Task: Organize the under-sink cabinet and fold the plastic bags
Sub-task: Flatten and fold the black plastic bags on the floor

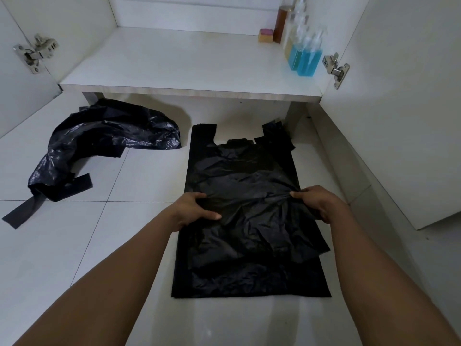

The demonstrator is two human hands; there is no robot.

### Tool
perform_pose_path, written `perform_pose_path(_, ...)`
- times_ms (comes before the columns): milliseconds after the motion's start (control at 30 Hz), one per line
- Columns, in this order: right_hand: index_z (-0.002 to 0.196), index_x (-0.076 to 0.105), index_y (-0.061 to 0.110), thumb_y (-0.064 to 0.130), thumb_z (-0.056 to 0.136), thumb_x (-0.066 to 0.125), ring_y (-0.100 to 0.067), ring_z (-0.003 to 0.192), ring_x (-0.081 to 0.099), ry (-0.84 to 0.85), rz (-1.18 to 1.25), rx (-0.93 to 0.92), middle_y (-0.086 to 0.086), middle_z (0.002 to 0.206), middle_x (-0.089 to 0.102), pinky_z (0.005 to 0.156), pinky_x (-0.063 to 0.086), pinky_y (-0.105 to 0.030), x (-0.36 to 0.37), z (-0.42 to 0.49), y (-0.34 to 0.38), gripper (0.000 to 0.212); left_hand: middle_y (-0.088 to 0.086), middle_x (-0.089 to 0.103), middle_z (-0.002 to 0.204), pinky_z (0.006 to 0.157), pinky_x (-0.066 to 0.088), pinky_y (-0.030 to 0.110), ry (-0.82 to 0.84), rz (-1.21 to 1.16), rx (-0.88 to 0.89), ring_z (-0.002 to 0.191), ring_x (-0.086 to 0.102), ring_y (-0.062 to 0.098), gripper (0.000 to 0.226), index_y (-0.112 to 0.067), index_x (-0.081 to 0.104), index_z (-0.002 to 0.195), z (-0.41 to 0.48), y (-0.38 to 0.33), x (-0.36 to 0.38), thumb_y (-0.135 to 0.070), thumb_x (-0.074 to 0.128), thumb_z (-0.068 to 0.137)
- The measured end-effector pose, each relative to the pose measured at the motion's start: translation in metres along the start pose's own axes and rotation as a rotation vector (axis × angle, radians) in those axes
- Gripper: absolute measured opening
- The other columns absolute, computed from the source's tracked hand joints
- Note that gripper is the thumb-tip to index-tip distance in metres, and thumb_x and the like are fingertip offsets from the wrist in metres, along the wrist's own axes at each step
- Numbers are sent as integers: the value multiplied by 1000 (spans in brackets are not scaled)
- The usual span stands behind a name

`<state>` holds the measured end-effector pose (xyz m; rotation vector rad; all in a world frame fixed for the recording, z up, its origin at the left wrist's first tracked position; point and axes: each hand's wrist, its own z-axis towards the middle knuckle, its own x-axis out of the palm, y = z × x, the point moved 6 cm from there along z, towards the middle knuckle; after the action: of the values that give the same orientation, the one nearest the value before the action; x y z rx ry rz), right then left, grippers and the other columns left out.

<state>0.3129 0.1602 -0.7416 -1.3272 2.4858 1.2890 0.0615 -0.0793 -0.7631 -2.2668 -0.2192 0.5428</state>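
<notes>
The black plastic bag (pixel 252 221) is lying wrinkled between the two sets of fingers, on top of a stack of flattened bags (pixel 249 283) that is resting on the tile floor (pixel 74 233). The left hand (pixel 194 211) is pinching one side edge with the thumb over the film. The right hand (pixel 321 203) is gripping the opposite edge, its fingers curled into the plastic. Holding both sides is likely meant to pull the creases flat and line the bag up with those underneath before folding. Well beyond the left fingers, crumpled bags (pixel 104 141) are waiting in a heap. Far past the right fingers, blue-liquid bottles (pixel 308 61) are standing in one corner of the cabinet shelf (pixel 174 66), apparently leaving room.
</notes>
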Motion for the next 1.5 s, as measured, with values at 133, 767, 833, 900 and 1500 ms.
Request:
perform_pose_path(133, 133, 55, 4, 33, 73, 86, -24, 89, 65, 81, -187, 26, -7, 100, 66, 70, 55, -33, -3, -19, -18, 73, 6, 55, 137, 105, 44, 33, -100, 336, 125, 123, 54, 26, 79, -18, 61, 130, 1, 1, 1, -20, 97, 60)
perform_pose_path(767, 115, 53, 22, 18, 73, 86, -18, 87, 53, 196, -471, 123, -2, 95, 59, 73, 42, -32, 0, -33, -39, 54, 9, 28, 144, 107, 40, 48, -215, 955, 129, 126, 41, 34, 81, -29, 60, 126, -13, 6, 9, -57, 90, 56)
perform_pose_path(833, 110, 50, 24, 23, 75, 84, -21, 96, 55, 201, -450, 104, 0, 98, 58, 81, 46, -34, 3, -34, -39, 49, 9, 24, 151, 106, 31, 54, -341, 1090, 297, 132, 31, 35, 82, -30, 55, 127, -27, -11, 20, -79, 67, 62)
perform_pose_path(900, 115, 49, 22, 18, 78, 80, -25, 101, 60, 211, -395, 95, -3, 104, 61, 85, 52, -37, 6, -35, -41, 48, 8, 30, 151, 105, 29, 53, -381, 1073, 501, 133, 32, 32, 89, -26, 53, 128, -41, -24, 45, -88, 47, 65)
perform_pose_path(1500, 106, 62, 17, 28, 88, 55, -30, 97, 57, -618, -621, -714, -8, 103, 62, 79, 47, -43, 77, -71, -34, 22, -2, 5, 169, 116, -6, 68, -143, 1117, 635, 155, -4, 27, 139, -27, 5, 161, -36, 50, 113, -109, 28, 51)
